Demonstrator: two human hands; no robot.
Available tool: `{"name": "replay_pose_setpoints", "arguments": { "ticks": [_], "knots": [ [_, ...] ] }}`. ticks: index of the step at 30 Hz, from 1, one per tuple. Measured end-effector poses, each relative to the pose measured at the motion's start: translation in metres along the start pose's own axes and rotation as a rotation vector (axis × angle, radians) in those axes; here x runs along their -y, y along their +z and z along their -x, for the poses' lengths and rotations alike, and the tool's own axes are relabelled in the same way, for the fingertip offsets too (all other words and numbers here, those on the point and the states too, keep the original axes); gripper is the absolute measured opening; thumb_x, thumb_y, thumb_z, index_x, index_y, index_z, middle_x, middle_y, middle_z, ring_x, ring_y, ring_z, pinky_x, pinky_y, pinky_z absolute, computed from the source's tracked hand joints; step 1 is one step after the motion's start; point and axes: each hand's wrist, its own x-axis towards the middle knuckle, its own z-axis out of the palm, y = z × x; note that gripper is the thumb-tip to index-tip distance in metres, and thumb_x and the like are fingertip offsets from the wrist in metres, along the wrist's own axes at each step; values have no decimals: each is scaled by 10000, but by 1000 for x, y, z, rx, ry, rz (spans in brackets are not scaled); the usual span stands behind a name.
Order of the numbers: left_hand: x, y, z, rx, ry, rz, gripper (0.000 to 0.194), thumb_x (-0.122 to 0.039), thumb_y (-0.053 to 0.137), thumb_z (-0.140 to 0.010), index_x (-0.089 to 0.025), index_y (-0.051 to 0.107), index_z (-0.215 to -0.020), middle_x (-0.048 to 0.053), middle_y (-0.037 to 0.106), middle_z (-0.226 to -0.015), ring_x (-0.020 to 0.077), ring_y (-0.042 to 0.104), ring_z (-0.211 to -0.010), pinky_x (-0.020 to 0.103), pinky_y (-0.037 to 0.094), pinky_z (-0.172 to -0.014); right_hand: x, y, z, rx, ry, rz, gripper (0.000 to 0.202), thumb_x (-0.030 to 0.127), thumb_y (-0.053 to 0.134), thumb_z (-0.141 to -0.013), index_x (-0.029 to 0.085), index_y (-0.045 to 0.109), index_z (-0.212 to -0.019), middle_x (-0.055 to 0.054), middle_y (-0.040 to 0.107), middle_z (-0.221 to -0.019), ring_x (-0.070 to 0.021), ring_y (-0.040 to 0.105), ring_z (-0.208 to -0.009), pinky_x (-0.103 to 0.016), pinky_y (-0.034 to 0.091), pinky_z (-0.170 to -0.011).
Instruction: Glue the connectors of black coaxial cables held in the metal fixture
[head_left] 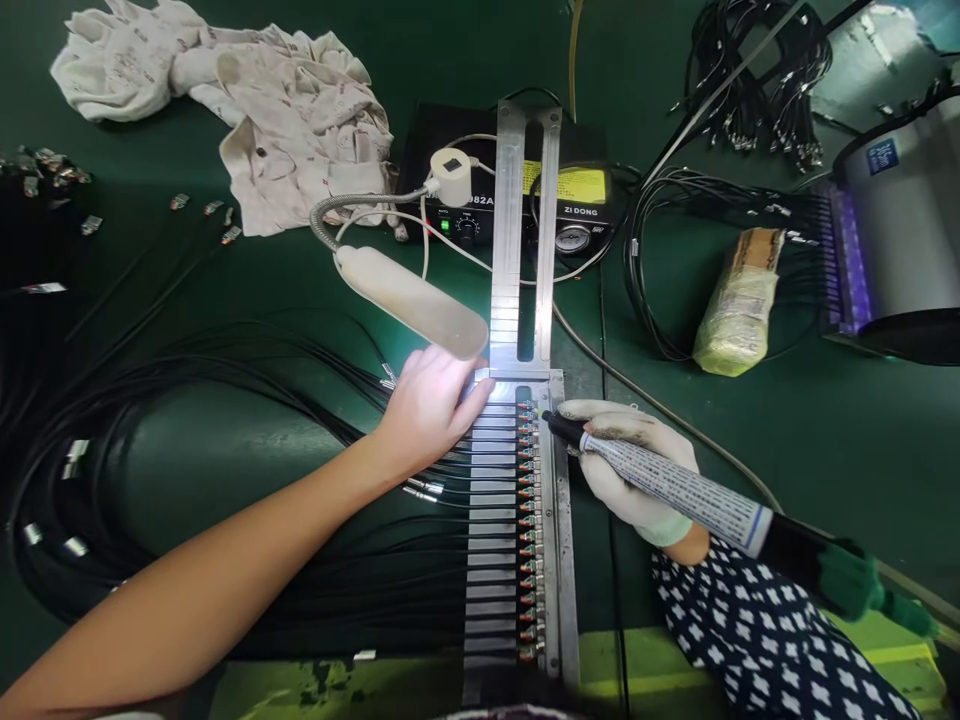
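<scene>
My bare left hand [429, 408] is at the upper end of a slotted metal jig [491, 580], thumb and fingers closed on its left edge near the crossbar. Several black cables [420, 530] lie side by side in the jig's slots, their small connector ends [527, 492] lined up along the right rail. In a white glove, my right hand [637, 470] grips a thick pen-shaped dispenser [675, 485] with a printed label and a green-wrapped rear end. Its black tip is beside the uppermost connectors. A lit white lamp head [412, 300] hangs just over my left hand.
Behind the jig stands a black control box [450, 225] with a gauge. Crumpled cloth [292, 110] lies at the back left. To the right are a wrapped block [739, 300], a grey machine with purple light [900, 220] and cable bundles [750, 80].
</scene>
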Motion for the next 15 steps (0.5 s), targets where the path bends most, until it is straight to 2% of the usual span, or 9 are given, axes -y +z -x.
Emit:
{"name": "replay_pose_setpoints", "arguments": {
  "ticks": [15],
  "knots": [
    [-1, -1, 0, 17, -24, -9, 181, -323, 482, -990, -181, 594, -984, 75, 651, -934, 241, 575, -871, 362, 395, -771, -1, 0, 1, -3, 0, 3, 128, 185, 730, -858, 231, 658, -955, -75, 763, -1057, -261, 750, -960, -403, 646, -845]
  ]
}}
